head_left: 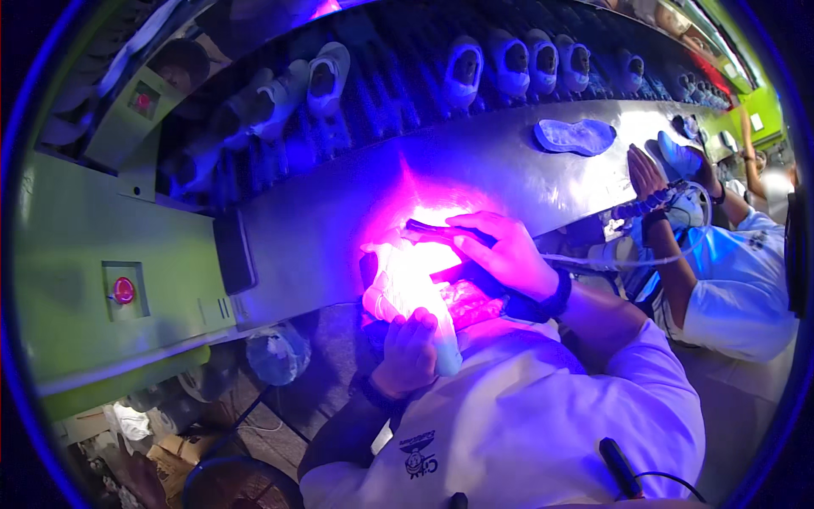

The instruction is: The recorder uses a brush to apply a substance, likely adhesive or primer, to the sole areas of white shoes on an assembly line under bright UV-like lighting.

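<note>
Landmark: the long metal shelf [475, 170] that curves across the view; every place below is told from it.
Left hand: the left hand [411, 349] is on the near side of the shelf, close to the person's chest, fingers clenched around the lower end of a shoe [407, 284].
Shoe: pale and washed out by a strong pink-violet glow, it stands tilted up from the left hand toward the shelf's near edge; its details are too bright to tell.
Right hand: the right hand [509, 250] is just at the shelf's near edge, above the shoe, grasping a dark slim tool [441, 231] whose tip points left over the glowing shoe.
Wrist: a dark band [555, 297] circles the right wrist.
On the shelf: a bluish flat sole [575, 136] lies on the shelf top, to the right of the glow and well apart from it.
Co-worker: at the shelf's right end another person in a white sleeve [738, 297] has a hand [644, 174] raised to the shelf edge.
Beyond the shelf: a row of white shoes [517, 64] stands on the dark belt behind the shelf.
Left of the shelf: a green machine panel [85, 271] with a red button [124, 290].
</note>
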Demonstrator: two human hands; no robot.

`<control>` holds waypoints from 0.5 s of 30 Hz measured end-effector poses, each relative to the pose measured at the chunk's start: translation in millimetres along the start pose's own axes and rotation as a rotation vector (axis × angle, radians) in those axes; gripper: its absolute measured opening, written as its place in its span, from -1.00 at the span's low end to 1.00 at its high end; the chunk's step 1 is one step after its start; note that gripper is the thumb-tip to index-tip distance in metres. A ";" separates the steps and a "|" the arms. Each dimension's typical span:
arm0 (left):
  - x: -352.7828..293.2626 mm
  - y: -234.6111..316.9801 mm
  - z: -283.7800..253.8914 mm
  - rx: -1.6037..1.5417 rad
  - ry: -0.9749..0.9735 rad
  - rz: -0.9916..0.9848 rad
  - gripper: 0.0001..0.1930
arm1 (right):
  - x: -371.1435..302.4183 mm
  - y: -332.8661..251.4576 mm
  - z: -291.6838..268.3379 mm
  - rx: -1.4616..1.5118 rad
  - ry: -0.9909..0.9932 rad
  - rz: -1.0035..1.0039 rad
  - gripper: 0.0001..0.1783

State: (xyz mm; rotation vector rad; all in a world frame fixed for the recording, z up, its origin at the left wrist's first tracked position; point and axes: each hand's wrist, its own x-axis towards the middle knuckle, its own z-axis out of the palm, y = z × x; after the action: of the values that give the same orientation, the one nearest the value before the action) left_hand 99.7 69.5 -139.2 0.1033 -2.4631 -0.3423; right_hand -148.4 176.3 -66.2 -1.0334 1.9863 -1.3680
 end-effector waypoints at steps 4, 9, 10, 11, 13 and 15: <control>4.2 -13.2 -3.7 -0.315 -0.327 0.100 -0.71 | 13.2 14.7 7.4 -0.054 0.052 -0.115 -0.60; 3.3 -13.1 15.1 -0.521 -0.411 0.002 -0.70 | 18.1 52.5 -5.5 -0.291 0.015 -0.305 -0.61; -6.3 2.1 10.2 -0.570 -0.372 -0.039 -0.68 | 6.1 45.1 -1.2 -0.137 0.003 -0.127 -0.62; -9.6 0.4 17.1 -0.425 -0.543 0.019 -0.66 | 5.1 40.2 -7.6 0.027 -0.072 0.074 -0.62; 12.6 7.1 -0.6 -0.374 -0.407 0.122 -0.70 | -3.2 23.5 -14.4 0.097 -0.074 0.196 -0.61; 19.0 0.7 0.4 -0.303 -0.260 0.234 -0.74 | -6.0 14.8 -11.0 0.231 -0.079 0.260 -0.60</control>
State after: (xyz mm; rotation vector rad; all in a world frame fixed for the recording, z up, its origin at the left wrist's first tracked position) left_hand 84.4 67.3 -128.0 -0.3761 -2.6067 -0.6544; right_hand -157.7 190.3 -76.1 -0.6874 1.7831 -1.3531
